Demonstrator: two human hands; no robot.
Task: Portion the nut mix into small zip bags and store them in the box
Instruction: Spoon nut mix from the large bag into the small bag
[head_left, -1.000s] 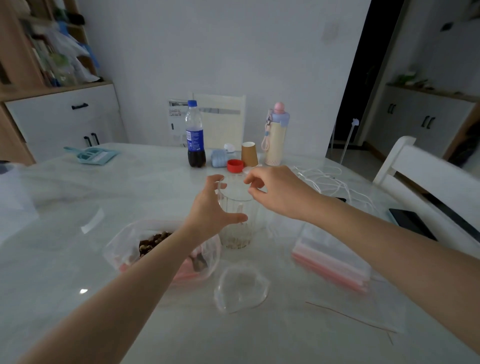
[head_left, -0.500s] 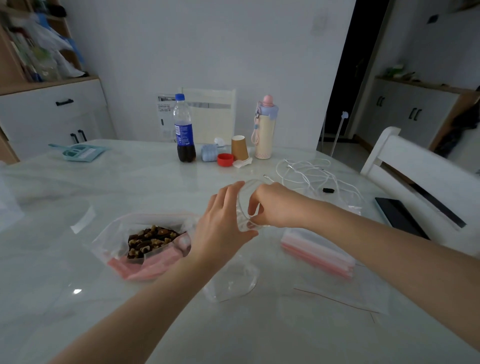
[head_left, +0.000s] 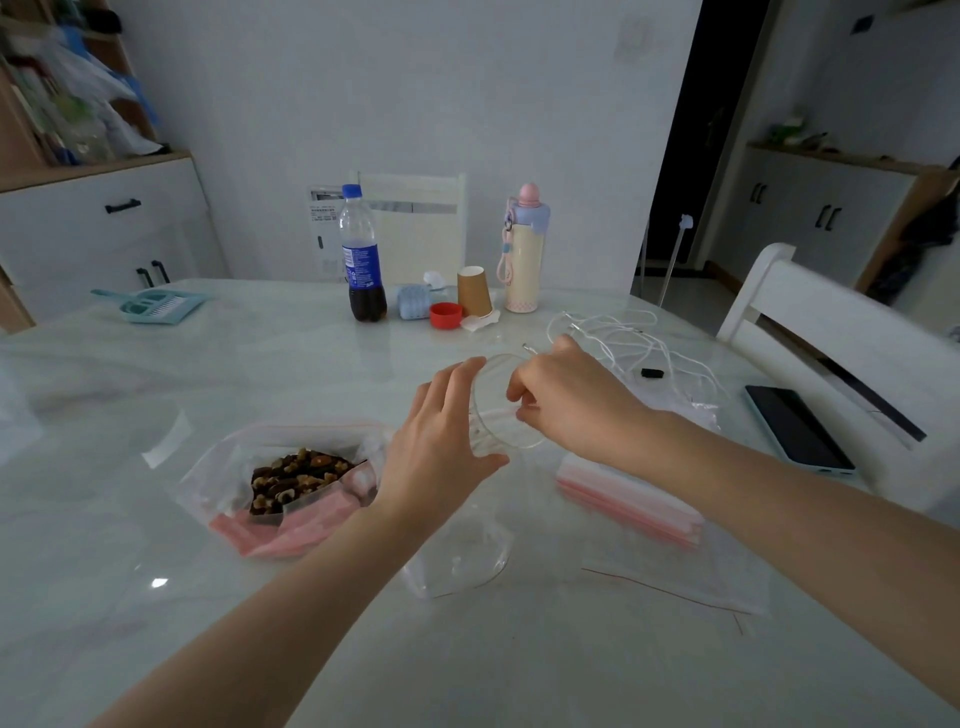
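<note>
My left hand grips a clear round container from the left and holds it tilted above the table, mouth towards me. The fingers of my right hand reach into its mouth and pinch what looks like the pale zip strip of a small clear bag inside. The container's clear lid lies on the table below. An open large bag of nut mix sits to the left. A stack of small zip bags with pink strips lies to the right.
At the back of the marble table stand a cola bottle, a red cap, a paper cup and a pastel flask. White cables and a phone lie right. A white chair stands beyond.
The container stood upright on the table a second ago; my left hand has lifted and tipped it, mouth towards me. My right hand's fingers moved from above the rim into its mouth.
</note>
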